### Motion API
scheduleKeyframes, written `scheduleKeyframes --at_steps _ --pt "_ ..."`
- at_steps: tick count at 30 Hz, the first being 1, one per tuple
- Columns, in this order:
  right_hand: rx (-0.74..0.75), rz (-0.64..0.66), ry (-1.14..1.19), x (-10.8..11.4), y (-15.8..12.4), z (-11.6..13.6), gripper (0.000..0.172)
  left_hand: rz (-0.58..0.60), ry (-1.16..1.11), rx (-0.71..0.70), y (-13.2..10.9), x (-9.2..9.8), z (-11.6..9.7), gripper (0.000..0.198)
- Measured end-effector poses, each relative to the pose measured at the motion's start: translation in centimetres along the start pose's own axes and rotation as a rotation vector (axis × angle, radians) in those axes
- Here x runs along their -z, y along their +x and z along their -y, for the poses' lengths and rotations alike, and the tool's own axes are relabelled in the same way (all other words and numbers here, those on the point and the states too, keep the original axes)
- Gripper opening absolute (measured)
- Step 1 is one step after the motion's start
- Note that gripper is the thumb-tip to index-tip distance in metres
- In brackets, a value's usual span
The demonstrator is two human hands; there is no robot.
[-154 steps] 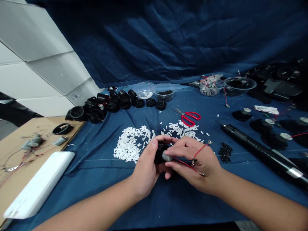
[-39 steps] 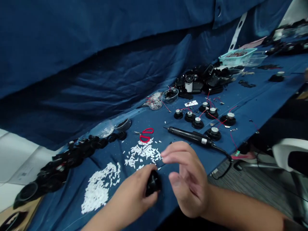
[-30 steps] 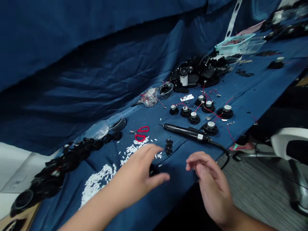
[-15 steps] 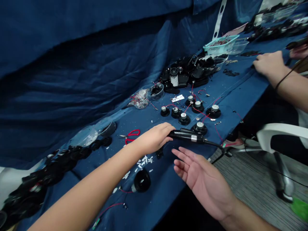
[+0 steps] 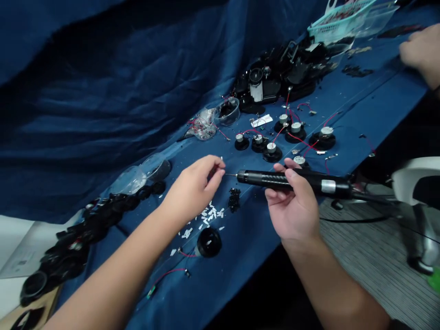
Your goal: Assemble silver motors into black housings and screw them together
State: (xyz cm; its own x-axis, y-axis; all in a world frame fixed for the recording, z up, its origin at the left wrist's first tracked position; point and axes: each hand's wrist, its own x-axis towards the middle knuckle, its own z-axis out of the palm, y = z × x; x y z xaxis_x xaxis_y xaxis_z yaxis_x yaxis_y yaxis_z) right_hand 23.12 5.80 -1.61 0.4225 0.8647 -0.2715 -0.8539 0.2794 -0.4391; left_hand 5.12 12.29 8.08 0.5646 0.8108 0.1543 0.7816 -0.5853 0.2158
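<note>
A black electric screwdriver lies across my right hand, its fingers wrapped round the barrel and its thin bit pointing left. My left hand is pinched at the tip of the bit; whatever is between its fingers is too small to make out. Below the screwdriver sits a small heap of black screws. White bits are scattered under my left hand, beside a black round speaker with a red wire.
Several speakers with red wires stand behind the screwdriver. Clear tubs and piled black housings line the cloth wall. Another person's hand is at the upper right. A white chair stands at the right.
My right hand, open before, has closed round the screwdriver. My left hand has let go of its body and moved left to the bit. The view has shifted, and the red scissors no longer show.
</note>
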Motion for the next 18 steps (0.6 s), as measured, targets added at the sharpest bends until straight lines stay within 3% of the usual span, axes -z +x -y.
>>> scheduleKeyframes --at_steps 3,5,9,18 --pt "0.013 -0.009 0.019 -0.1 -0.3 0.3 0.022 0.179 -0.017 0.06 -1.1 -2.1 2.6 0.011" --pt "0.007 -0.02 0.016 -0.2 -0.5 0.3 0.02 0.228 -0.046 0.049 -1.5 -3.5 3.6 0.013" --pt "-0.012 -0.027 -0.019 -0.4 -0.5 0.4 0.019 0.222 -0.103 0.033 -1.4 -4.9 3.9 0.018" --pt "-0.013 -0.016 -0.059 -0.3 -0.5 0.5 0.019 0.191 -0.129 0.037 -1.3 -5.2 3.5 0.014"
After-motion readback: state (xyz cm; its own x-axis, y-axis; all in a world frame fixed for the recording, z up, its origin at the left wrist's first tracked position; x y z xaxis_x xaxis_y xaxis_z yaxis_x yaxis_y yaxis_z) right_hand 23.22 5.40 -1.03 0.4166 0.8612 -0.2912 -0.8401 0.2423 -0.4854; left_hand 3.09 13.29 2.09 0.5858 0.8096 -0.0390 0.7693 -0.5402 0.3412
